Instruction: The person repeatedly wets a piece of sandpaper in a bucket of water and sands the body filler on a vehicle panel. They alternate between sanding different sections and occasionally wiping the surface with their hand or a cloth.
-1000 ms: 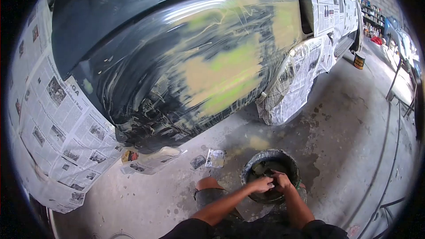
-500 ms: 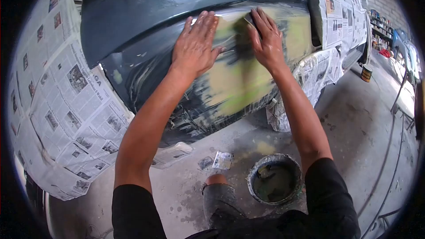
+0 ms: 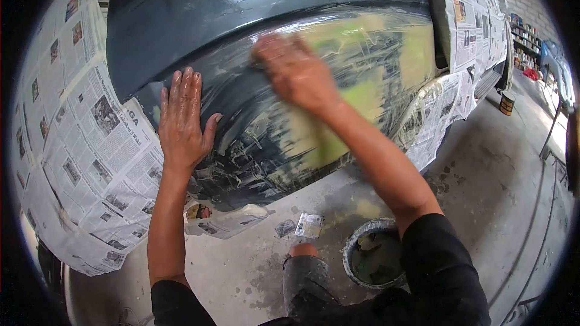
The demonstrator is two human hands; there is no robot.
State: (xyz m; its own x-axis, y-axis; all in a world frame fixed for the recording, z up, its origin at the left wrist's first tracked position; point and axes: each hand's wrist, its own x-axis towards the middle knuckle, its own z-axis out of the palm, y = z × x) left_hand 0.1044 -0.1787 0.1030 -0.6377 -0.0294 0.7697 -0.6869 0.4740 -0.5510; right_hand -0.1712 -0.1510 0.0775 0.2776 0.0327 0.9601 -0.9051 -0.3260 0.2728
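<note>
While the left hand [image 3: 181, 118] lies flat, fingers spread open, on the wet dark car panel [image 3: 254, 139], the right hand [image 3: 296, 72] presses on the yellow filler patch [image 3: 362, 93]; blurred, its grip cannot be told. A bucket [image 3: 374, 259] stands on the floor below, masking newspaper [image 3: 84, 145] at left.

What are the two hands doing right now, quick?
Left hand: open, flat on the wet car panel.
Right hand: blurred on the panel; cannot tell whether its fingers hold anything.

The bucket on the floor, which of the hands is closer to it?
Neither by much; right, I'd judge. The right hand rubs the car panel above the bucket; the left hand lies flat farther left.
</note>
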